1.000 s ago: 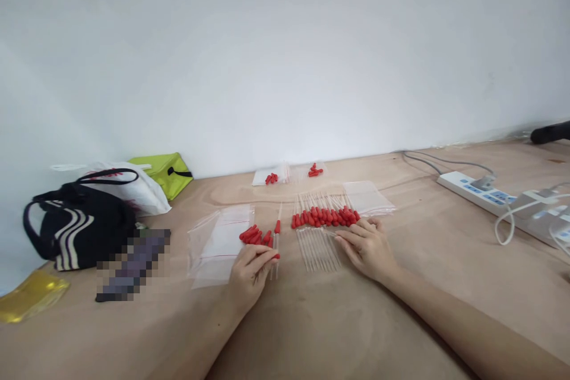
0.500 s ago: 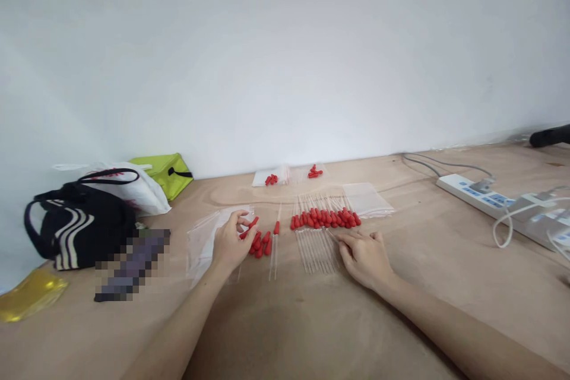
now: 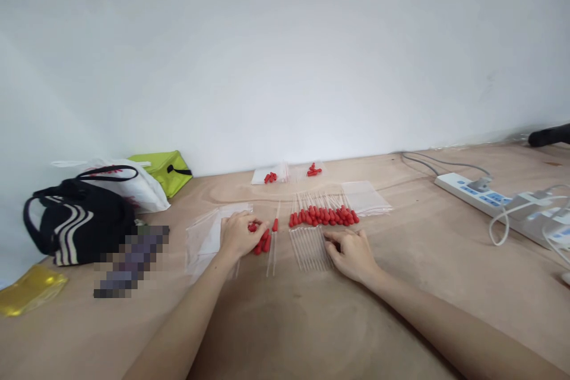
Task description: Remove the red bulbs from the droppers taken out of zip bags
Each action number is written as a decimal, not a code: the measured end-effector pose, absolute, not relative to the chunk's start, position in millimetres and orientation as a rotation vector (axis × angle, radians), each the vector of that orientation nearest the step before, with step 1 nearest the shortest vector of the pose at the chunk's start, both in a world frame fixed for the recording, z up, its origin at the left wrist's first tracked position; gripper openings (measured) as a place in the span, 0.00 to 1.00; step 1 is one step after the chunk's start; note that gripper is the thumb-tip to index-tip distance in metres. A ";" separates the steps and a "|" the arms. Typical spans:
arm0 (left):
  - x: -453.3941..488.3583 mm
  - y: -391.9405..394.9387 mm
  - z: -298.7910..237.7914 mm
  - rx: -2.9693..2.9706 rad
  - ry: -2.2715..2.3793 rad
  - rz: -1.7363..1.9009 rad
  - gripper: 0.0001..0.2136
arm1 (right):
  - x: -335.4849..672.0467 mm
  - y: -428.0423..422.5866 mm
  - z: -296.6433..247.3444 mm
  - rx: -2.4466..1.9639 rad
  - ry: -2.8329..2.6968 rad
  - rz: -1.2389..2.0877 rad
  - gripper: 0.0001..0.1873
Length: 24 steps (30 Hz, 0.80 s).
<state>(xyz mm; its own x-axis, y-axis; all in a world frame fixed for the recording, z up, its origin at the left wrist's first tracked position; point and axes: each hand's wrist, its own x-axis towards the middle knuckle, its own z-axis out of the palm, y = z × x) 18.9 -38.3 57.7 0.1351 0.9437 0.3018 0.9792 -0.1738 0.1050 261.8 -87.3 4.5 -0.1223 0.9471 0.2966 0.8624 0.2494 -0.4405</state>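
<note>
My left hand (image 3: 237, 234) is closed, its fingertips bent over a small pile of red rubber bulbs (image 3: 266, 243); a bit of red shows at the fingertips. Beside the pile lie two thin clear tubes (image 3: 271, 255), with one red bulb (image 3: 275, 225) at their upper ends. My right hand (image 3: 350, 254) rests with fingers curled at the right edge of a row of clear droppers (image 3: 308, 249). What its fingertips grip, if anything, is hidden. Red bulbs (image 3: 321, 215) lie bunched across the row, with more thin tubes pointing away behind them.
Clear plastic bags lie at left (image 3: 198, 241) and right (image 3: 367, 199); two more at the back hold red bulbs (image 3: 314, 170). A black bag (image 3: 84, 222), green bag (image 3: 167, 172) and yellow packet (image 3: 31, 291) stand left. A power strip (image 3: 472, 193) with cables lies right.
My left hand has turned down and moved right over the loose bulbs, from holding one up. My right hand has moved left and curled its fingers; the dropper tubes have shifted slightly left.
</note>
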 end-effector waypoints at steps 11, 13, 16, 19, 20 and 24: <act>52.2 -13.8 45.6 -2.223 -2.016 -0.317 0.12 | 254.9 -89.7 4.1 -1.564 -1.834 0.735 0.17; 52.6 -13.4 47.7 -2.192 -2.052 -0.338 0.11 | 255.1 -90.1 4.1 -1.561 -1.825 0.745 0.18; 50.4 -18.6 54.2 -2.125 -2.077 -0.394 0.11 | 258.0 -88.0 1.4 -1.590 -1.782 0.719 0.16; 47.3 -31.9 56.5 -2.135 -1.926 -0.571 0.08 | 261.4 -84.6 -3.7 -1.572 -1.758 0.601 0.13; 46.5 -37.9 54.9 -2.173 -1.839 -0.633 0.08 | 262.3 -83.6 -5.6 -1.537 -1.758 0.537 0.13; 44.3 -62.6 38.9 -2.380 -1.524 -0.763 0.08 | 265.3 -81.0 -11.3 -1.276 -1.747 0.240 0.18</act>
